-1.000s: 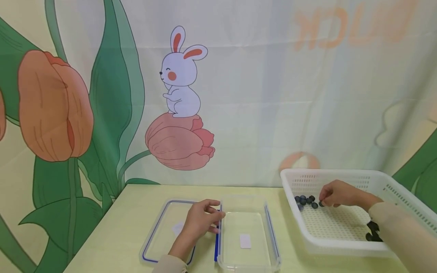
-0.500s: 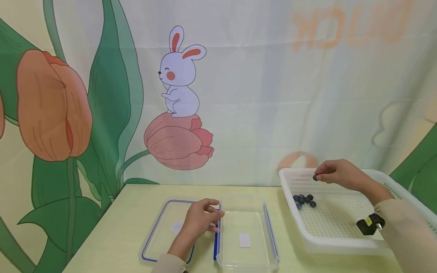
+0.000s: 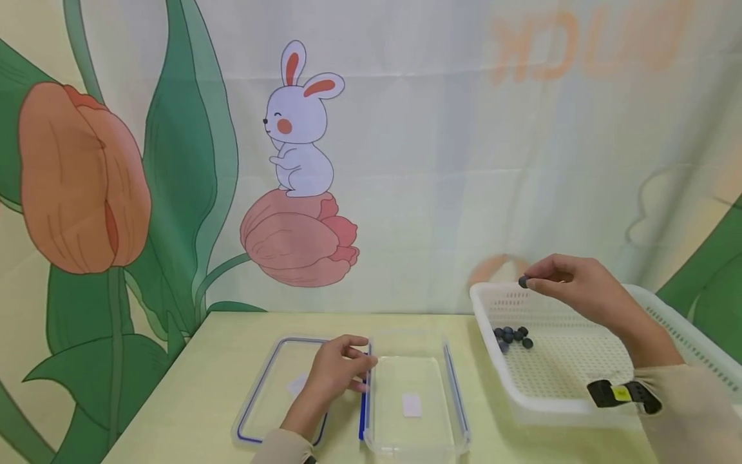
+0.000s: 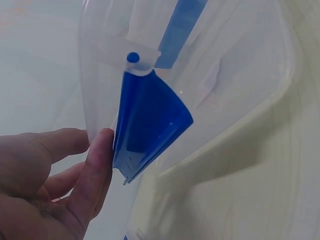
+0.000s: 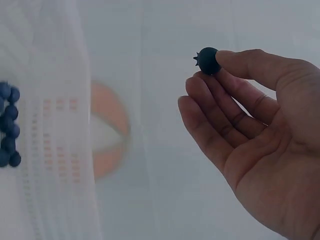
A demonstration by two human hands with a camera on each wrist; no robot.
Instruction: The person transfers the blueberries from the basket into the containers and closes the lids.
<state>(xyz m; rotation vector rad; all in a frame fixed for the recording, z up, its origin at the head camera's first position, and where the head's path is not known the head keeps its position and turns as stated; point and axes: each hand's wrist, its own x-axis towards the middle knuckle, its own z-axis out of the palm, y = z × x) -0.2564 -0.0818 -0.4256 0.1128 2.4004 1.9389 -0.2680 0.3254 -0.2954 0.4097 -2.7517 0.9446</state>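
My right hand [image 3: 585, 290] pinches one blueberry [image 3: 524, 281] between thumb and fingertips, above the far left rim of the white plastic basket [image 3: 518, 403]. In the right wrist view, the crown of the blueberry [image 5: 207, 61] points away from the thumb. Several other blueberries [image 3: 507, 335] lie in the basket's far left corner. My left hand [image 3: 336, 370] holds the left rim of a clear plastic food container [image 3: 429, 444], its thumb across the edge. In the left wrist view, fingers touch beside the container's blue latch [image 4: 150, 112], which hangs unfastened.
A clear lid with a blue seal [image 3: 255, 396] lies flat left of the container, partly behind the left forearm. A small pale label [image 3: 411, 405] shows at the container's bottom. A printed curtain [image 3: 406, 193] stands behind the table. A black wrist strap [image 3: 623, 394] is on the right wrist.
My right hand has picked a blueberry from the basket floor, lifted it, and moved slightly left above the rim. The left hand stays at the container's rim. The head view has shifted slightly.
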